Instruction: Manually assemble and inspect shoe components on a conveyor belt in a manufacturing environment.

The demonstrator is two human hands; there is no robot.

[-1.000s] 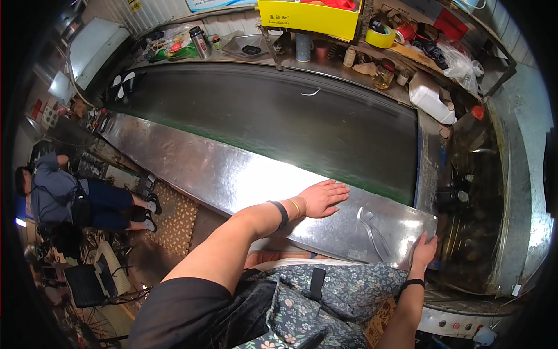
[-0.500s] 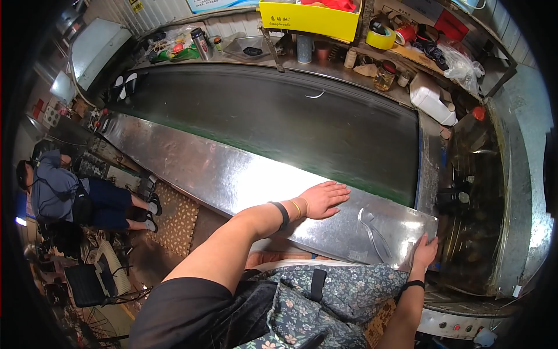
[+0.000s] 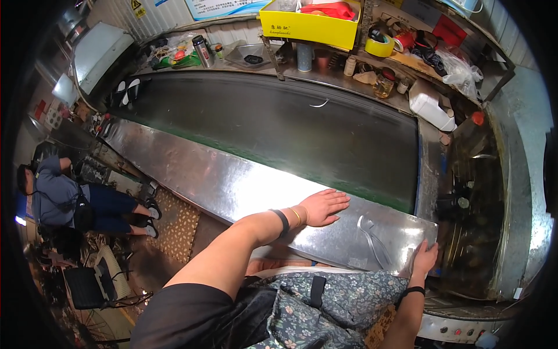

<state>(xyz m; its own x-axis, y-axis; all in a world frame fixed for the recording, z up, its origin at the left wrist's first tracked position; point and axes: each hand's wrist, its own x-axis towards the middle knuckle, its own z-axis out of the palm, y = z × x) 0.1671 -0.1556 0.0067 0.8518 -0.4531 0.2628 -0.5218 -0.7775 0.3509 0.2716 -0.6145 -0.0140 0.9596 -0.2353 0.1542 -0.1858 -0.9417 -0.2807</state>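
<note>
My left hand (image 3: pixel 326 207) lies palm down with fingers stretched out on the long steel ledge (image 3: pixel 186 152). At the ledge's right end, my right hand (image 3: pixel 425 257) rests against the corner, fingers extended and holding nothing. Between the hands lies a silver tool with two long curved handles (image 3: pixel 375 241), like pliers, touched by neither. Beyond the ledge stretches a dark belt (image 3: pixel 261 122) with a green near edge. A thin white curved strip (image 3: pixel 319 104) is on the belt. Black-and-white sandals or soles (image 3: pixel 133 91) stand at its far left.
Behind the belt, a shelf carries a yellow box (image 3: pixel 308 26), a tape roll (image 3: pixel 379 45) and jars. A white jug (image 3: pixel 431 106) is at the right. To the left, another person (image 3: pixel 64 192) stands near a chair (image 3: pixel 96 282). Red buttons (image 3: pixel 458 332) sit low at the right.
The whole view has shifted slightly, so the scene sits a little lower. Both hands keep their places on the steel ledge, and the silver tool lies where it was.
</note>
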